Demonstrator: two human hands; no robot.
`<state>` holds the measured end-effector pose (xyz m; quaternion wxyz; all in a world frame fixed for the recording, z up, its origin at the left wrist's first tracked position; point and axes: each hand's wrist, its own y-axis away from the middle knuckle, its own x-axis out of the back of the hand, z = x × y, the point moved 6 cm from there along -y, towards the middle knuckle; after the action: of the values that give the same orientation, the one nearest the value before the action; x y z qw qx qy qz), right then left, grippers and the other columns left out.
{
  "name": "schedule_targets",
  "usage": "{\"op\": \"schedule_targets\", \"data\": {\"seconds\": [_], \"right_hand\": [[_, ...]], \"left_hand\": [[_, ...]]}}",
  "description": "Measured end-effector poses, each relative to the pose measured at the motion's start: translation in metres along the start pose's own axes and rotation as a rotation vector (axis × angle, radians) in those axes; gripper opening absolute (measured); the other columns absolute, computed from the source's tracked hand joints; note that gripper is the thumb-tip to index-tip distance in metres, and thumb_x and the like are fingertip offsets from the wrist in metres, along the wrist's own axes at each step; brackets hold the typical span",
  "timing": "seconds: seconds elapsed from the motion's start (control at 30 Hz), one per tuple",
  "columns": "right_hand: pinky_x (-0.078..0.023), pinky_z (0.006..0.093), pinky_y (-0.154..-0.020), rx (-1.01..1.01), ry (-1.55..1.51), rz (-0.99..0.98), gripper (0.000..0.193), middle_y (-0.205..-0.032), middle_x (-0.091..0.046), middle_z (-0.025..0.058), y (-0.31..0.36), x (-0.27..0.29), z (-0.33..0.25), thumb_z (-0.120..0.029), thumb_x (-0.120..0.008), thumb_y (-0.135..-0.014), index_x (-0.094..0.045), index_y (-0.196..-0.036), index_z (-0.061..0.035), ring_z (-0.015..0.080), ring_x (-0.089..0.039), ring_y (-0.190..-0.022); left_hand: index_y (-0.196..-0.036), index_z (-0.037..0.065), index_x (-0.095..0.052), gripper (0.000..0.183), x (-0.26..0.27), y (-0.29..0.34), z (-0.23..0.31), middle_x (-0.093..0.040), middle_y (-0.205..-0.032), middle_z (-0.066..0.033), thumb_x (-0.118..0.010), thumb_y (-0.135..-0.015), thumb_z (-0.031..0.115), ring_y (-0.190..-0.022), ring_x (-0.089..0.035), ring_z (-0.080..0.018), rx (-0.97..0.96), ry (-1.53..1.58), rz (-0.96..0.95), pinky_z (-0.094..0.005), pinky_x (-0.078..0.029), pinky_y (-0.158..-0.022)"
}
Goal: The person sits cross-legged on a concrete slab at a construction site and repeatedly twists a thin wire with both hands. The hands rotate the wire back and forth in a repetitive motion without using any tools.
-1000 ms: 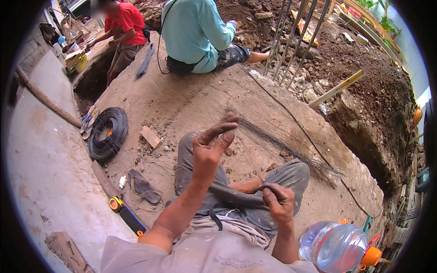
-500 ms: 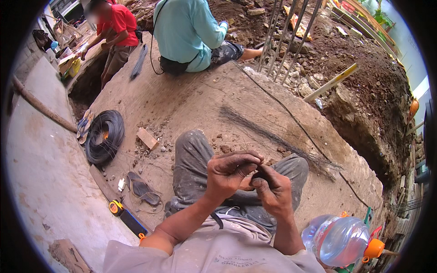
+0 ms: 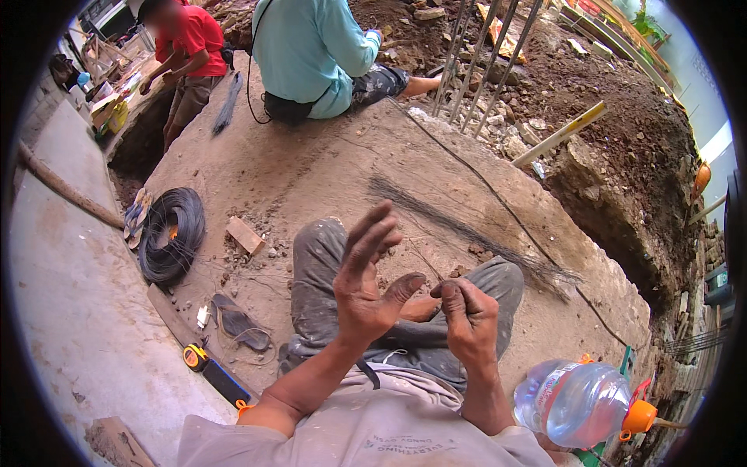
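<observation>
My left hand [image 3: 366, 280] is raised over my lap, fingers stretched up and thumb apart, holding nothing. Beside it, my right hand [image 3: 468, 311] has thumb and fingers pinched on a thin dark wire [image 3: 426, 263], whose end slants up and to the left. How much wire is inside the fingers is hidden. Just beyond my knees, a long loose bundle of cut wires [image 3: 467, 233] lies across the concrete slab [image 3: 311, 171]. Farther left rests a black coil of wire [image 3: 173, 236].
Left of me lie a brick piece [image 3: 246, 235], a sandal [image 3: 240, 322] and a tape measure [image 3: 196, 356]. A large water bottle [image 3: 583, 406] lies at my right. Upright rebars [image 3: 486, 70] stand beyond the slab's edge. Two co-workers, in teal [image 3: 307, 54] and red [image 3: 191, 47], are ahead.
My left hand has come away from the right one and opened, its fingers now pointing up. The right hand stays pinched in nearly the same place.
</observation>
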<state>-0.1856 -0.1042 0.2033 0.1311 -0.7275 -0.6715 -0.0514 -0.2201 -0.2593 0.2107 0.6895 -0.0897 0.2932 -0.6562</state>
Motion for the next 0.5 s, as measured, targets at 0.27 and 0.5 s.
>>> {"op": "schedule_targets", "data": {"seconds": [0.27, 0.5], "right_hand": [[-0.036, 0.0223, -0.053, 0.032, 0.019, -0.028, 0.022, -0.067, -0.055, 0.0002, 0.0, -0.001, -0.003, -0.014, -0.055, -0.094, -0.064, -0.084, 0.0032, 0.0057, -0.045, -0.06], [-0.034, 0.0218, -0.05, -0.061, 0.001, -0.029, 0.021, -0.066, -0.055, -0.0005, 0.002, 0.0, 0.001, -0.013, -0.055, -0.094, -0.066, -0.086, 0.0037, 0.0047, -0.044, -0.058]], "left_hand": [[-0.12, -0.005, -0.057, 0.039, -0.001, 0.007, -0.007, -0.061, -0.119, -0.0133, -0.062, -0.082, -0.01, -0.094, -0.066, -0.0164, 0.322, 0.044, -0.014, -0.0243, -0.053, -0.08], [-0.109, -0.005, -0.062, 0.025, 0.002, 0.008, -0.005, -0.067, -0.104, -0.0126, -0.062, -0.084, -0.006, -0.086, -0.067, -0.0164, 0.357, 0.045, 0.071, -0.0265, -0.056, -0.075]]}}
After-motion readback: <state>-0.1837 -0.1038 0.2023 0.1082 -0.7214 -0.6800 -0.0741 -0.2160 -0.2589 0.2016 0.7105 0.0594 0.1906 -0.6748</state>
